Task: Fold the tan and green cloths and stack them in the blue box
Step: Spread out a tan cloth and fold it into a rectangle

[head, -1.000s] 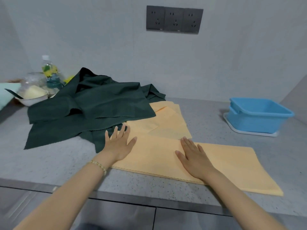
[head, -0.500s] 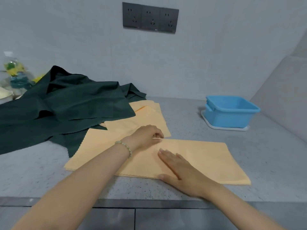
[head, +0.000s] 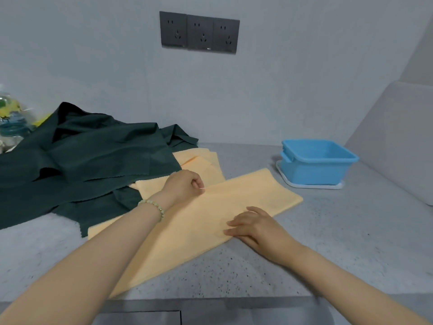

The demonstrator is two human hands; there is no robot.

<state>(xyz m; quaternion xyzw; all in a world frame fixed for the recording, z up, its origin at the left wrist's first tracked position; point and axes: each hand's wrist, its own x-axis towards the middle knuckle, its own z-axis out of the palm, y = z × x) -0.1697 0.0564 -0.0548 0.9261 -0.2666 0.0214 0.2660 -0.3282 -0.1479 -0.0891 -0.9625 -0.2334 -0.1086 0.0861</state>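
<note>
The tan cloth (head: 206, 221) lay as a long folded strip across the middle of the frame, slanting from lower left to centre right on the speckled grey counter (head: 351, 231). The left hand (head: 185, 186), a bead bracelet (head: 153, 206) at its wrist, had its fingers curled and pinched the strip's upper edge. The right hand (head: 255, 227) lay flat with straight fingers, pressing the strip's lower edge.

At centre left a loose heap of green cloths (head: 82, 160) spread over much of the counter, overlapping the strip's left end and covering part of more tan cloths (head: 203, 160) just above the left hand. The blue box (head: 314, 171) stood at centre right on a white tray (head: 311, 185), apart from the strip's far end, with bare counter between them. A blurred plastic bottle (head: 11, 120) showed at the left edge behind the green heap. Three dark wall sockets (head: 199, 32) sat at top centre.
</note>
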